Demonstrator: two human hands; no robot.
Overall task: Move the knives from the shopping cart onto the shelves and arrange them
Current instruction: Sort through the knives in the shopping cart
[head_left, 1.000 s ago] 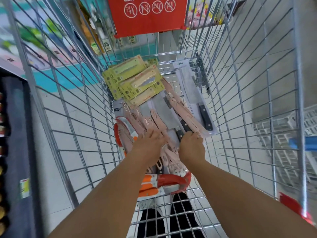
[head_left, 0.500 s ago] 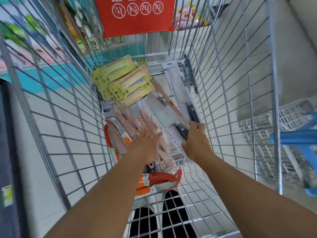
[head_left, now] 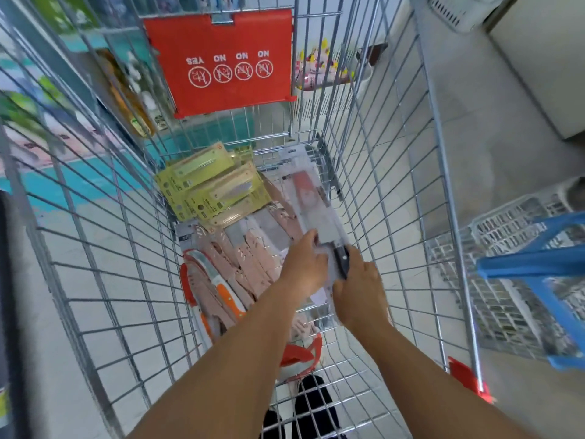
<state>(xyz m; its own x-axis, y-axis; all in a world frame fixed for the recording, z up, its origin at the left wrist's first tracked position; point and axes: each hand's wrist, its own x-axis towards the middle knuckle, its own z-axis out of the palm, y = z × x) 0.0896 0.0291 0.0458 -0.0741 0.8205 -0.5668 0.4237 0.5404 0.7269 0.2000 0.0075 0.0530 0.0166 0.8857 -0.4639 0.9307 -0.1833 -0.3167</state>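
Observation:
Inside the wire shopping cart (head_left: 104,280) lies a heap of packaged knives. My right hand (head_left: 359,291) grips the black handle end of a clear-packed cleaver (head_left: 311,204), which is lifted and tilted toward the cart's right side. My left hand (head_left: 305,264) holds the same pack at its left edge. Beneath them lie pink knives (head_left: 250,258), yellow-carded knives (head_left: 209,188) at the far end, and an orange-handled knife pack (head_left: 221,289) on the left.
A red sign panel (head_left: 221,61) hangs on the cart's far wall. A blue and white crate (head_left: 525,280) stands outside to the right. Shelving with goods runs along the left. A red pack (head_left: 300,356) lies near my feet.
Both hands have shifted right onto the cleaver pack and raised it off the pile. The view has tipped upward, showing more of the cart's far end.

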